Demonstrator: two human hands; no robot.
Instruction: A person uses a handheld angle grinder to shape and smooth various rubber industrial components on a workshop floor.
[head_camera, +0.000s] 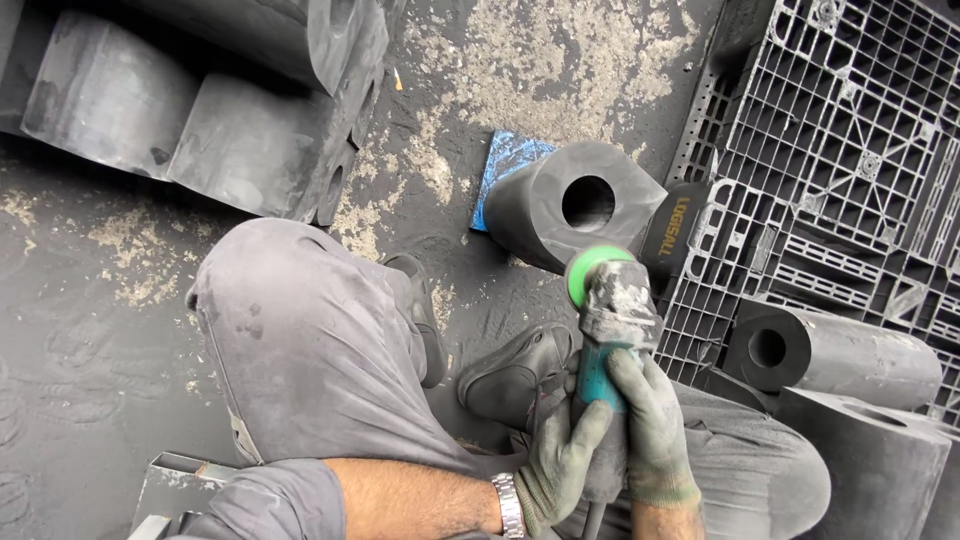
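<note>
Grey-gloved left hand (560, 460) and right hand (655, 430) both wrapped tight round teal angle grinder (610, 340), grip pressed together on its body. Grinder held upright above lap, green disc guard just before black rubber block (560, 205) with round hole, lying on dusty floor (80, 330). Black plastic pallet (850, 150) right; more rubber blocks (200, 110) upper left.
</note>
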